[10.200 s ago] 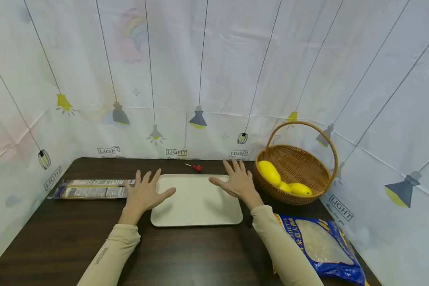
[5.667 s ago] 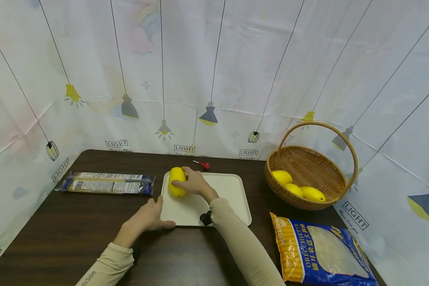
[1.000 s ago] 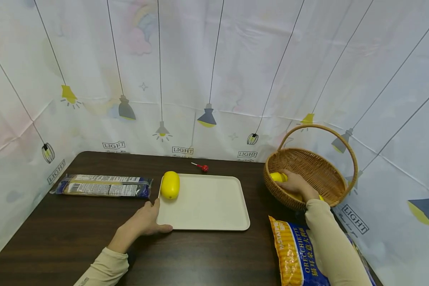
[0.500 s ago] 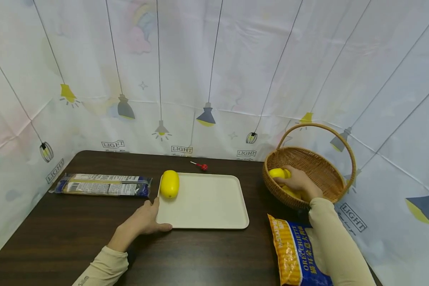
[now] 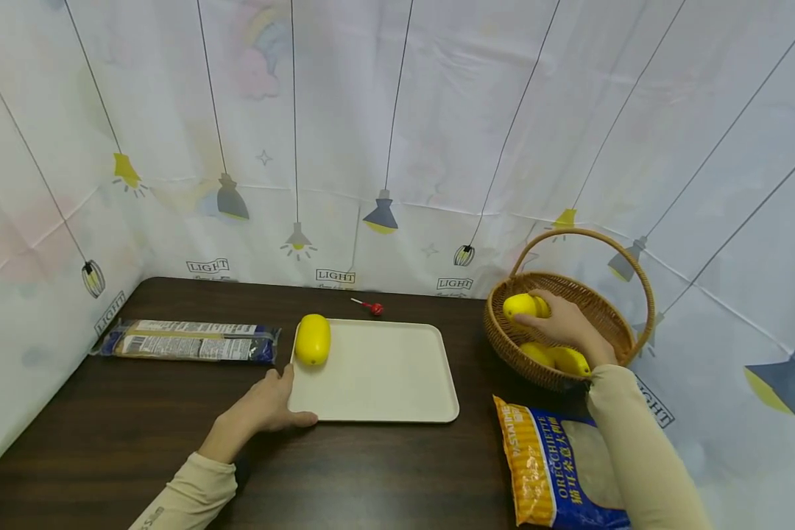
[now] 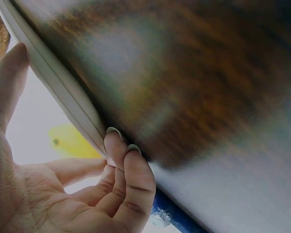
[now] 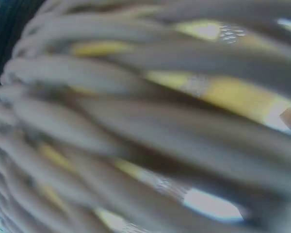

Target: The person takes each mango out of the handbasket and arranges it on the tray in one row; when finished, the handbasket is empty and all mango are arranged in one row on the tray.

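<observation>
Yellow and smooth, the gripped fruit [image 5: 520, 305] sits at the left side of the wicker basket [image 5: 586, 294], where we see the right hand [image 5: 563, 322] curled around it, thumb at the near side. Below the hand we find two more yellow fruits [image 5: 570, 361] in the basket, side by side, and in the right wrist view we get only blurred weave with yellow in its gaps. The basket takes the table's far right corner. Near its middle we have a cream tray [image 5: 384, 372], with another yellow fruit [image 5: 313, 340] lying in its far left corner. We see the left hand [image 5: 261, 405] spread wide at the tray's near left corner, thumb along the near edge and fingers touching the left edge. Behind the tray, near the table's [image 5: 344, 478] far edge, lies a red lollipop [image 5: 375, 308]; toward the left edge, a long packet [image 5: 188, 341]; by the right edge, partly under the sleeve [image 5: 642, 442], a blue-and-orange bag [image 5: 539, 467].
</observation>
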{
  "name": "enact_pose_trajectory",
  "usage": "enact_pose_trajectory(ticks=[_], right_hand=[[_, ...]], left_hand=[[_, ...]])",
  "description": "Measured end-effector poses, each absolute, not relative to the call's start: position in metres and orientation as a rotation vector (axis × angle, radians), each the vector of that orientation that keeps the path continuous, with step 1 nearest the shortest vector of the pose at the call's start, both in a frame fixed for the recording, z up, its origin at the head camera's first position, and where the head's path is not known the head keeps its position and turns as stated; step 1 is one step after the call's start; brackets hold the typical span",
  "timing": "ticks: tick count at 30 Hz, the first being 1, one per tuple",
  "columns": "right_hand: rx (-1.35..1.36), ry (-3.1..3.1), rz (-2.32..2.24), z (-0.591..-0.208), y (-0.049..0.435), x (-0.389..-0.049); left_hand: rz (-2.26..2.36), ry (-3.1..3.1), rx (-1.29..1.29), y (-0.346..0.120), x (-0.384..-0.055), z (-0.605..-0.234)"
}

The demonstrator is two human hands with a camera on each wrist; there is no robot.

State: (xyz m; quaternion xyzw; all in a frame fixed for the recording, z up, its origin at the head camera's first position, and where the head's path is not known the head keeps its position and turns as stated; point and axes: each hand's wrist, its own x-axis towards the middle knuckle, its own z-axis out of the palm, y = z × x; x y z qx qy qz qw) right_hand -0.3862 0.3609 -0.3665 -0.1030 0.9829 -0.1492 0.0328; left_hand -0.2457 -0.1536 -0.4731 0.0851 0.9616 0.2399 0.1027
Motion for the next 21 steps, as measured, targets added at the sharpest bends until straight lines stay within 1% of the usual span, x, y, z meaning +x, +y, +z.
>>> enact_pose_trajectory(ticks=[6,21], right_hand=[[-0.375,3.046,-0.491,-0.350,0.351,-0.378],[-0.610,3.040,-0.578,-0.325,0.292,-0.358]], left_hand=[[0.697,2.838,0.243,-0.153,-0.245,-0.473],[0.707,2.840,0.251,-0.154,-0.246,-0.474]])
